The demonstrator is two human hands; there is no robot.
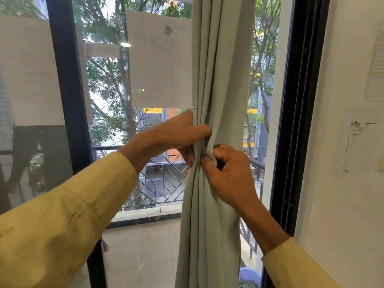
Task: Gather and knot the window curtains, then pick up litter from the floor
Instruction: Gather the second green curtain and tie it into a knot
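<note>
At far left, black window frame (64, 90) stood w/ white paper sheets (159, 59) stuck on the glass, balcony railing (162, 179) and trees behind. L hand (176, 134) came in from a yellow sleeve (62, 221), fingers curled round the pale grey-green curtain (216, 69), bunched into folds at centre-right of the window. R hand (226, 173) just beside and below it, thumb and fingers pinching the same folds. Hands nearly touching. At far right, white wall (332, 204) w/ a pencil sketch (353, 142).
</note>
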